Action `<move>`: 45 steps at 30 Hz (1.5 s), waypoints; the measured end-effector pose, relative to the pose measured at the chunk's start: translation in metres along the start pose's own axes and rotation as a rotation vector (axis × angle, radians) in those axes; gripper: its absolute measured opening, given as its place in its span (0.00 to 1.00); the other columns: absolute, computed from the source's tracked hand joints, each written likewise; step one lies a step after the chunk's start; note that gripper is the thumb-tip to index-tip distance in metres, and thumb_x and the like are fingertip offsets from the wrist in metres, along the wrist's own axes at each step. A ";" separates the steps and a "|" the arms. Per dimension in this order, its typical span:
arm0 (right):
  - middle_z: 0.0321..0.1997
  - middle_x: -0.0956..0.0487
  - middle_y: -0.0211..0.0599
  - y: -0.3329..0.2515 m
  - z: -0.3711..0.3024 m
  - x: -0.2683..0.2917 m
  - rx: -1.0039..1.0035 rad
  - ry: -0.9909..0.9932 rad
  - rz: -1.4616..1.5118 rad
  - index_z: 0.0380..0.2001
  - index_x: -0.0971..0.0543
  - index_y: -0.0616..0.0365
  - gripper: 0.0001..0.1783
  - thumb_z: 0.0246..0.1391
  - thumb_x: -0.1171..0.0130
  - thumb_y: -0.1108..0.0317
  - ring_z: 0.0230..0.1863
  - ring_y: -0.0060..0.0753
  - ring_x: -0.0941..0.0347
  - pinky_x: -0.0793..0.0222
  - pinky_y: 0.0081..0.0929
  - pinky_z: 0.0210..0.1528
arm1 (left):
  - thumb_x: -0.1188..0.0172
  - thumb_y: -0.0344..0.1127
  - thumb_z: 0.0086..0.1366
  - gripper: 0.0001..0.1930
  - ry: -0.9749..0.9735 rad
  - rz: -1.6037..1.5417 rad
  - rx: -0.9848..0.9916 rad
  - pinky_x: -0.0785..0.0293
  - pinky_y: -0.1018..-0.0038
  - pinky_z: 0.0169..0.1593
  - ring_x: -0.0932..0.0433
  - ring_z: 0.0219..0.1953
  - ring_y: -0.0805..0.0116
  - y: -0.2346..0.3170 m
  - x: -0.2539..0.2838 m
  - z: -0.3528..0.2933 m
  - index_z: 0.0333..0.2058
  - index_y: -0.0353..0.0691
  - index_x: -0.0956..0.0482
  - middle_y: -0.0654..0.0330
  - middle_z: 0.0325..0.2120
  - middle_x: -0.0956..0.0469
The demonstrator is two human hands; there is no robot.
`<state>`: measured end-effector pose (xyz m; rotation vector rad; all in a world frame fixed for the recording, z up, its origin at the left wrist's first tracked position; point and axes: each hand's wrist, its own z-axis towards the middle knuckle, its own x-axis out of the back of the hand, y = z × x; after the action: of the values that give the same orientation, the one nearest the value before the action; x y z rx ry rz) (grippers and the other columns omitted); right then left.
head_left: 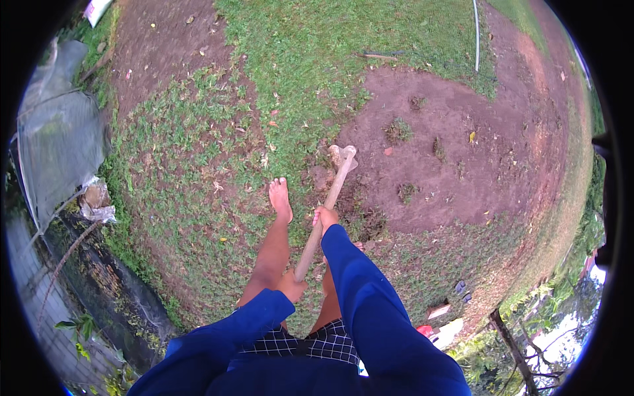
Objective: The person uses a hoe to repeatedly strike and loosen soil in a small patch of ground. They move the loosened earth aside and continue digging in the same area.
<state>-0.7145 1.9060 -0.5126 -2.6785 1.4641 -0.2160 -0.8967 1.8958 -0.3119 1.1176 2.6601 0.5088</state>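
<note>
A hoe (328,212) with a long pale wooden handle slants away from me, its soil-caked head (344,157) at the far end, at or just above the border of grass and bare soil. My left hand (291,286) is wrapped round the near end of the handle, between my legs. Farther up the shaft, my right hand (325,217) grips it with closed fingers. Loose dark clods (353,198) lie right of the shaft. Whether the blade touches the ground, I cannot tell.
My bare left foot (280,198) stands on the grass left of the hoe. Bare brown soil (456,158) with several weed tufts spreads to the right. A stick (379,57) and a thin pale pole (476,39) lie farther off. Grey sheeting (63,152) lines the left edge.
</note>
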 end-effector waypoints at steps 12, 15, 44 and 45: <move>0.16 0.31 0.35 -0.141 -0.015 -0.006 0.490 0.268 0.119 0.22 0.30 0.63 0.05 0.47 0.46 0.74 0.13 0.29 0.34 0.35 0.29 0.13 | 0.42 0.28 0.55 0.16 -0.043 0.067 -0.084 0.31 0.71 0.17 0.27 0.14 0.71 -0.045 0.000 0.123 0.45 0.44 0.24 0.63 0.20 0.25; 0.16 0.30 0.36 -0.080 -0.014 -0.005 0.226 0.167 -0.156 0.20 0.29 0.64 0.06 0.48 0.46 0.74 0.13 0.31 0.32 0.35 0.30 0.14 | 0.40 0.28 0.58 0.13 -0.371 -0.794 0.318 0.31 0.72 0.19 0.24 0.18 0.70 -0.079 -0.022 0.116 0.43 0.36 0.24 0.59 0.21 0.23; 0.15 0.29 0.39 -0.066 0.033 0.025 0.270 0.170 -0.110 0.20 0.29 0.65 0.08 0.48 0.43 0.73 0.11 0.33 0.31 0.32 0.33 0.11 | 0.37 0.25 0.53 0.19 -0.241 -0.724 0.253 0.25 0.71 0.34 0.24 0.34 0.71 -0.089 -0.062 0.115 0.46 0.39 0.24 0.59 0.33 0.21; 0.15 0.29 0.39 -0.043 0.033 0.024 0.241 0.137 -0.112 0.19 0.29 0.65 0.08 0.48 0.43 0.73 0.11 0.34 0.30 0.32 0.33 0.12 | 0.37 0.26 0.52 0.19 -0.229 -0.881 0.336 0.25 0.70 0.35 0.24 0.36 0.70 -0.099 -0.064 0.100 0.45 0.39 0.24 0.59 0.34 0.21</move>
<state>-0.6603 1.9091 -0.5368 -2.5935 1.2304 -0.5563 -0.8851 1.8083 -0.4392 -0.0303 2.7196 -0.2223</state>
